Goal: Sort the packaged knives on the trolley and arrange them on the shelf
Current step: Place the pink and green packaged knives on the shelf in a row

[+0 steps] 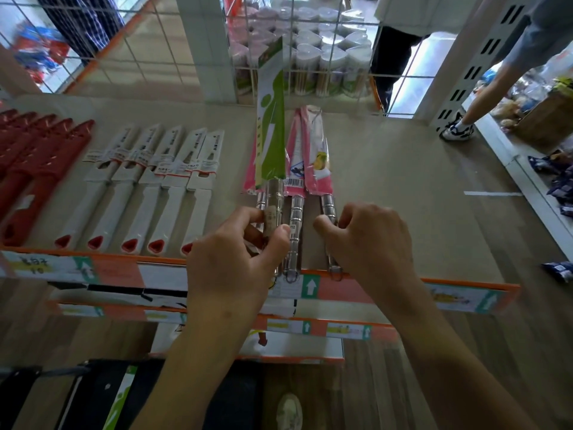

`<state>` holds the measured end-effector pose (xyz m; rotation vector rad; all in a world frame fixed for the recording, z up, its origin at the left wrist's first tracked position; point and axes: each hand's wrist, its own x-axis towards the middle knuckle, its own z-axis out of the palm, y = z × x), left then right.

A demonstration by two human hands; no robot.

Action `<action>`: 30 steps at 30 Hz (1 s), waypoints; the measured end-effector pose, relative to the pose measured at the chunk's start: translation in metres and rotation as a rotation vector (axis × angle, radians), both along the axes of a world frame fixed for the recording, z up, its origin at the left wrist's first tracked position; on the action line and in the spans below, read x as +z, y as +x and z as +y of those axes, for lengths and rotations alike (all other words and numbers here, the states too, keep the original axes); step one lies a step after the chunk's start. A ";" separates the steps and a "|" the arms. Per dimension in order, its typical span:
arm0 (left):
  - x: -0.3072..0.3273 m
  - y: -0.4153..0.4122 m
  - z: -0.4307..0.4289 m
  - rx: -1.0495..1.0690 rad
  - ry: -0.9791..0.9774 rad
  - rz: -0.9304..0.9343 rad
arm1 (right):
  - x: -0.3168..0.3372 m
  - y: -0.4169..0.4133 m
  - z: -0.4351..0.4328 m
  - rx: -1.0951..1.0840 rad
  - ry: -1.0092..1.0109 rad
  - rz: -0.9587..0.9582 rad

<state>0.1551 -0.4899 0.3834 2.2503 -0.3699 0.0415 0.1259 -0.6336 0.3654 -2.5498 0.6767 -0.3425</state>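
Note:
My left hand (238, 256) grips the steel handle of a green-packaged knife (272, 131), whose blade end tilts up off the shelf (403, 181). Beside it lie two pink-packaged knives with steel handles, one in the middle (296, 169) and one at the right (316, 159). My right hand (369, 243) curls round the handle of the right pink knife near the shelf's front edge. Another pink package shows under the green one at the left.
A row of white-sheathed knives (173, 193) and red-sheathed knives (37, 169) lies left on the shelf. A wire grid (310, 35) with jars behind backs the shelf. Lower shelves with price strips (310, 324) and the dark trolley (93, 395) are below. A person's legs stand at the right.

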 end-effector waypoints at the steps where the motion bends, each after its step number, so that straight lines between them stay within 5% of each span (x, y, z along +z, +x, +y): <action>1: 0.001 0.000 0.000 0.005 0.001 0.002 | 0.001 -0.001 0.002 0.008 0.012 -0.006; 30: -0.001 -0.015 -0.007 -0.047 0.045 0.060 | 0.009 -0.018 -0.017 0.061 0.063 0.025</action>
